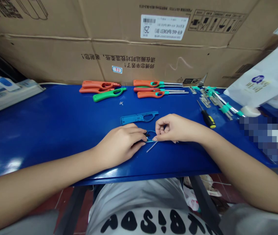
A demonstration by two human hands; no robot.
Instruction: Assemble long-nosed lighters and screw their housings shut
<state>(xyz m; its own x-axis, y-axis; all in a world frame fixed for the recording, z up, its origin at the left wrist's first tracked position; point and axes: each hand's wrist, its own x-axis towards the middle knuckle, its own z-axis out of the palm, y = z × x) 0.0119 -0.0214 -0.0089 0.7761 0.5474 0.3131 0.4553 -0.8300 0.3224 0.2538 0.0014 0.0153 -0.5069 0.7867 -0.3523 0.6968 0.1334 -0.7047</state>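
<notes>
Low in the middle of the table, my left hand (125,140) grips a blue lighter casing half (151,131), most of which is hidden under the palm. A small black part (148,134) shows by its fingertips. My right hand (169,129) is closed at the other end of this casing, its fingers curled and its thumb low. From under that thumb a thin translucent tube (152,147) slants down toward the table edge. Just beyond both hands lies the other blue casing half (131,118), its hollow side up.
Orange and green lighter casings (99,85) lie at the back, beside lighters with metal rods (153,88). At right are a black-yellow screwdriver (208,119), clear and teal parts (212,98) and a white bag (256,76). A cardboard box (67,55) walls the back; a power strip (19,94) sits left.
</notes>
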